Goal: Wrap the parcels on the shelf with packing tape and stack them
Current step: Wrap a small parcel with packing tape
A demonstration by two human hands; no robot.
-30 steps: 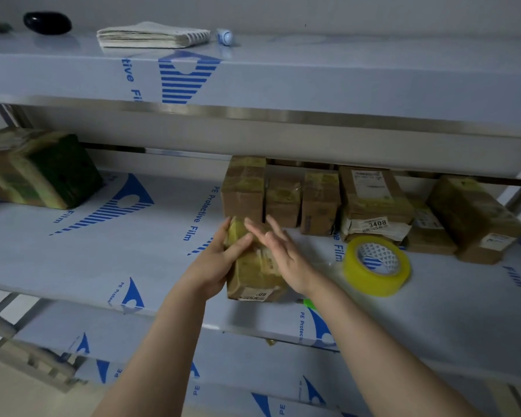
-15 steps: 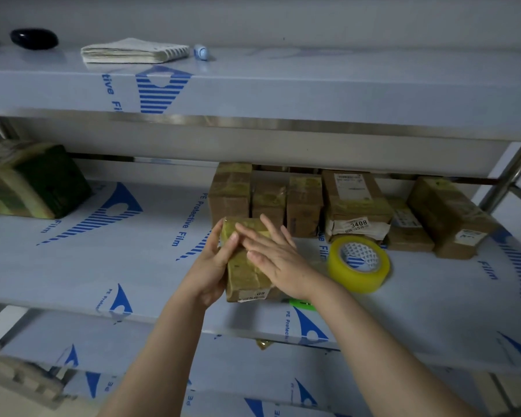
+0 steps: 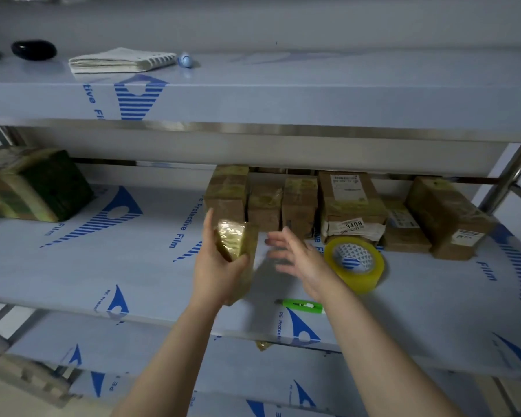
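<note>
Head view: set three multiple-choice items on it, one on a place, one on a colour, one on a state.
1. Where is the tape roll?
A. on the top shelf
B. on the middle shelf, right of the right hand
C. on the floor

2. What colour is the cutter?
A. red
B. green
C. black

3. What is the right hand doing?
A. gripping the parcel
B. pinching the roll
C. open, holding nothing

Answers:
1 B: the roll lies on the middle shelf beside the right hand.
2 B: its body is bright green.
3 C: its fingers are spread, clear of the parcel, which the left hand holds.
</note>
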